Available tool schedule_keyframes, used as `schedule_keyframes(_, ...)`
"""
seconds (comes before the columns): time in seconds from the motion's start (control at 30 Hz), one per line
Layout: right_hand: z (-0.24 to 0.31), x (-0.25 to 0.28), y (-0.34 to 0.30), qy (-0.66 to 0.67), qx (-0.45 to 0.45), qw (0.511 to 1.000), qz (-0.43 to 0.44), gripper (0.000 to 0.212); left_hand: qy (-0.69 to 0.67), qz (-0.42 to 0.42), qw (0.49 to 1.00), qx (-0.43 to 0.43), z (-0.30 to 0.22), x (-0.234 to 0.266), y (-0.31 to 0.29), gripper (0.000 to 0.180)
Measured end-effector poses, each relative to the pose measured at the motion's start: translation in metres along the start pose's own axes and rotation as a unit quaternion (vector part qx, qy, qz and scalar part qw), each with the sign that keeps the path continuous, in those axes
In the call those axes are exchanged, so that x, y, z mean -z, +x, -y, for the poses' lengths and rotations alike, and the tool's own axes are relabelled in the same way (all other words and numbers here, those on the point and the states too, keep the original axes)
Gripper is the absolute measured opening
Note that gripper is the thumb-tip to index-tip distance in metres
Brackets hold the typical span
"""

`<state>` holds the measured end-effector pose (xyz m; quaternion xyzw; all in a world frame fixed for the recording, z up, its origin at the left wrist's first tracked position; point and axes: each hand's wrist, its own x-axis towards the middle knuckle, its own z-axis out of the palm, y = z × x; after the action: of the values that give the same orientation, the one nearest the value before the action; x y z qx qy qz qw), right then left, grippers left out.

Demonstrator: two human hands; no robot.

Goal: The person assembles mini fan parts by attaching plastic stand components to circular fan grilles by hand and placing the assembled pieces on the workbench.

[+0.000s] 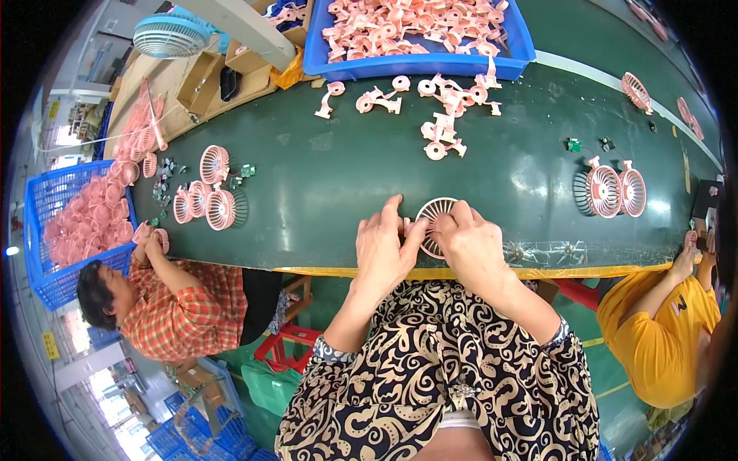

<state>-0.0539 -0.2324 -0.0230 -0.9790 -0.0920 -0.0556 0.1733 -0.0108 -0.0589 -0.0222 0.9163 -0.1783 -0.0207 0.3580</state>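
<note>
A round pink fan cage (437,206) with thin ribs lies at the table's near edge, between my two hands. My left hand (387,244) grips its left side, the thumb reaching over the rim. Bent over the cage from the right, my right hand (470,242) has its fingers pinched together inside it. Whatever those fingertips hold, if anything, is hidden under them. Beyond my hands lie several loose pink brackets (442,138) with ring-shaped ends.
A blue tray (419,67) heaped with pink brackets stands at the far side. Fan cages (220,209) with small circuit boards sit left, and more cages (603,192) right. Co-workers sit on both sides; a blue crate (73,280) of pink cages stands far left.
</note>
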Motion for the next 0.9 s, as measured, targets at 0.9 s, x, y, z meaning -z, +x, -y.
schedule_keyframes(0.9,-0.128,0.075,-0.043,-0.133,-0.286,0.920,-0.232,0.030,0.393,-0.463,0.775,0.173,0.248,0.157,0.011,0.048)
